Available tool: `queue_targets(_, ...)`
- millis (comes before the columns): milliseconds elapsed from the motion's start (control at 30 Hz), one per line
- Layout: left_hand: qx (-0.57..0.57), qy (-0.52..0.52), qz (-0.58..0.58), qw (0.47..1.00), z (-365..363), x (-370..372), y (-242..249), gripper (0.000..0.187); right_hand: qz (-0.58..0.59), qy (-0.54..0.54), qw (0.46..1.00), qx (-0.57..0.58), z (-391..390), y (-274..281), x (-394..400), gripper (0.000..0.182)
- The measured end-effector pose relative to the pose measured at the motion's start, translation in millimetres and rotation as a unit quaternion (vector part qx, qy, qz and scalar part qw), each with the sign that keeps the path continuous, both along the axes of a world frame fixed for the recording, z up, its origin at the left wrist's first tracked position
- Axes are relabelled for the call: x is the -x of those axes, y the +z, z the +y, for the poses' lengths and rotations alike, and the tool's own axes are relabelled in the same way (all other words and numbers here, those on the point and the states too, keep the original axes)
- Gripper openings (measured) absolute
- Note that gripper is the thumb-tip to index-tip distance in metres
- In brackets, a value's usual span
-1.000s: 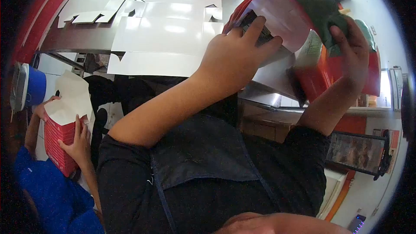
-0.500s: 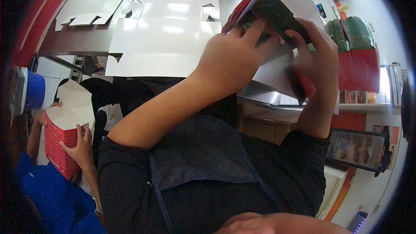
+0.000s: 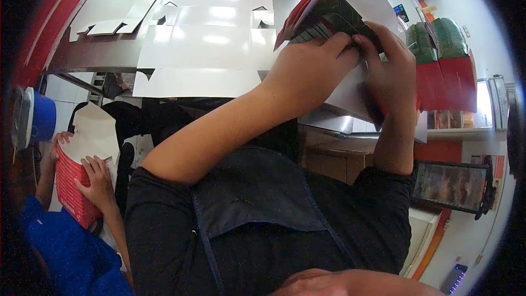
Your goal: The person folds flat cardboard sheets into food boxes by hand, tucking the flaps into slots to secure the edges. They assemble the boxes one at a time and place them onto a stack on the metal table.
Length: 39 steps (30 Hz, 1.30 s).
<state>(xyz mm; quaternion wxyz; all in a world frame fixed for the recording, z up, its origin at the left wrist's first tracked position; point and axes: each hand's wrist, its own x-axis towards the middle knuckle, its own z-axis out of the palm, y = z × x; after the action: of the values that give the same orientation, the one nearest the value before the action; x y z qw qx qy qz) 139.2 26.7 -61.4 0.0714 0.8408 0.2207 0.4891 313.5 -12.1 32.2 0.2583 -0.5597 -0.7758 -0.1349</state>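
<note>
Pinching carton blank (image 3: 334, 8) w/ both hands: left hand (image 3: 312, 71) & right hand (image 3: 392, 71) closed on its lower edge, blank rising above fingers.

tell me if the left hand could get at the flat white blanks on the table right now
Probably not without letting go: the left hand is closed on the red carton together with the right hand. The flat white blanks lie uncovered just beside it, with nothing between.

The right hand (image 3: 392, 71) hides the carton's (image 3: 334, 11) lower flap.
</note>
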Motion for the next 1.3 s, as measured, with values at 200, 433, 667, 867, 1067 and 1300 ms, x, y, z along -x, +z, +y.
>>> queue_targets(200,-0.008,-0.001,0.004,1.000,3.4,4.5,1.3,0.024,-0.057,-0.016,0.998,0.027,-7.0,-1.3,-1.2,0.023)
queue_targets(433,-0.081,0.058,0.090,0.991,9.9,11.9,10.5,0.026,-0.068,-0.059,0.991,0.102,-9.6,10.7,1.7,0.019)
queue_targets(667,-0.083,0.099,0.057,0.990,20.7,11.1,10.7,0.016,-0.133,-0.091,0.981,0.104,-3.7,17.4,7.9,0.026)
queue_targets(867,-0.083,0.097,0.041,0.991,19.4,5.5,6.9,0.017,-0.084,-0.031,0.991,0.096,32.6,32.7,24.5,0.037)
queue_targets(1067,-0.013,0.129,0.084,0.988,14.2,7.1,12.6,0.019,-0.176,-0.032,0.982,0.061,50.9,35.1,29.1,0.034)
queue_targets(1300,-0.035,0.155,0.076,0.984,17.3,1.4,-0.6,0.026,-0.152,-0.026,0.980,0.123,53.0,26.5,31.5,0.029)
